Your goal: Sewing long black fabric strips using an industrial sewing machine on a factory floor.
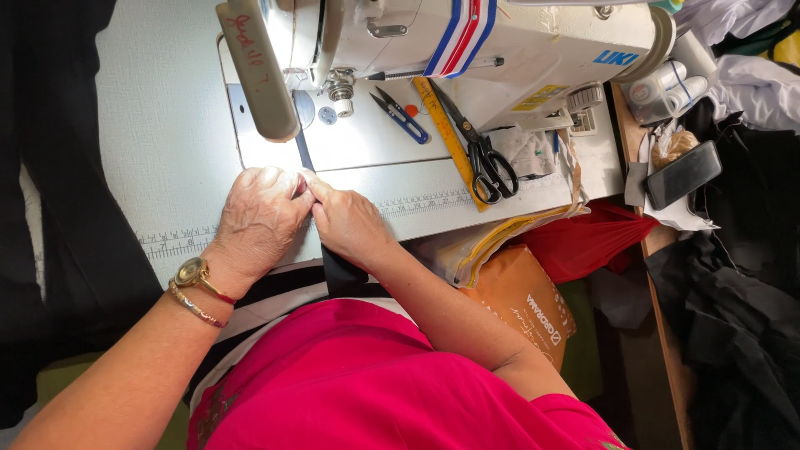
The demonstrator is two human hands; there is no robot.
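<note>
Hands meet at table edge — my L hand (258, 218) and R hand (346, 221) pinch black fabric strip (342, 273) together, needle (302, 125) at 12 o'clock. Step: aligning — next needs a steady feed, I judge.

Right of the fingers (307, 193) and lower, an orange package (525, 302) with pale print juts out past the table edge, tilted, under a clear plastic bag with yellow edging (492, 237). Up and right of the fingers, a yellow rectangular label (542, 97) sits on the white machine body, with a small blue logo label (617, 57) farther right. Well to the right, a dark phone (683, 174) lies tilted on white paper, its screen blank.
</note>
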